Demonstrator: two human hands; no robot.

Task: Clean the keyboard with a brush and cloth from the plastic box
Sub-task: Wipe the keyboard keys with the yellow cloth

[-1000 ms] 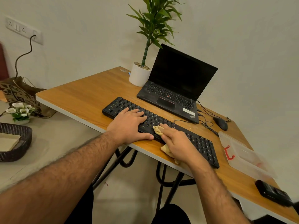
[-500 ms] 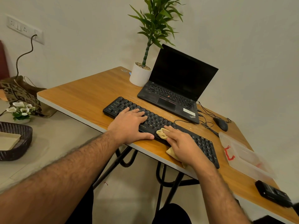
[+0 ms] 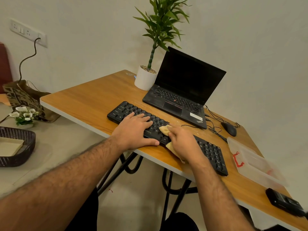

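Observation:
A black keyboard [image 3: 211,150] lies slanted near the front edge of the wooden table [image 3: 86,100]. My left hand [image 3: 135,130] lies flat on the keyboard's left half, fingers straight on the keys. My right hand [image 3: 183,144] presses a beige cloth [image 3: 164,129] onto the middle keys; cloth shows ahead of the fingers and under the palm. A clear plastic box [image 3: 253,162] with a red clasp sits on the table to the right. No brush is visible.
An open black laptop [image 3: 183,90] stands behind the keyboard beside a potted plant [image 3: 146,77]. A mouse [image 3: 230,128] and cables lie right of the laptop. A black device [image 3: 283,202] sits at the table's right front edge. A dark basket [image 3: 16,145] stands on the floor at left.
My right hand has slid the cloth a little across the middle keys, away from me. The left hand has stayed flat on the keyboard.

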